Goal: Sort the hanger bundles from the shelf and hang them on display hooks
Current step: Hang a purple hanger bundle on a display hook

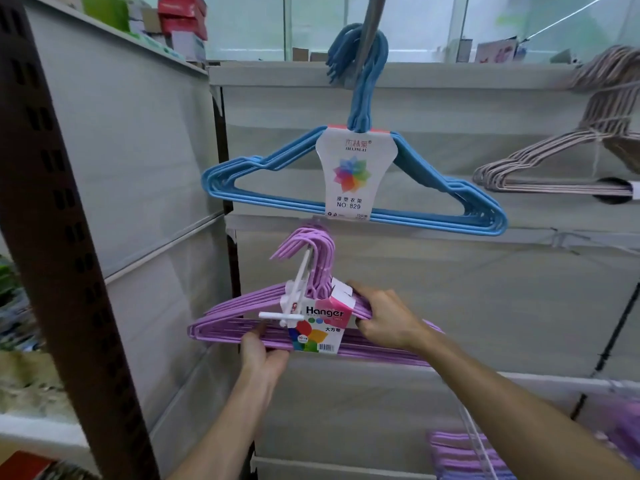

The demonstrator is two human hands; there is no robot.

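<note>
gripping purple plastic hanger bundle, left hand underneath, right hand curled on shoulder

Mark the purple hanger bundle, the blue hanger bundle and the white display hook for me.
purple hanger bundle (225,332): head view, left shoulder bars.
blue hanger bundle (277,202): head view, lower bars.
white display hook (300,271): head view, its slanted arm.

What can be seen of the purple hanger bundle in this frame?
The purple hanger bundle is a stack of thin lilac hangers, seemingly plastic-coated wire, hooks together and pointing up. A paper label reading "Hanger", with coloured leaves and a barcode, wraps its neck. It sits on a white display hook, tilted slightly, below the blue hanger bundle. The left hand holds its lower bar from beneath; the right hand has a grip on its right shoulder beside the label.
</note>
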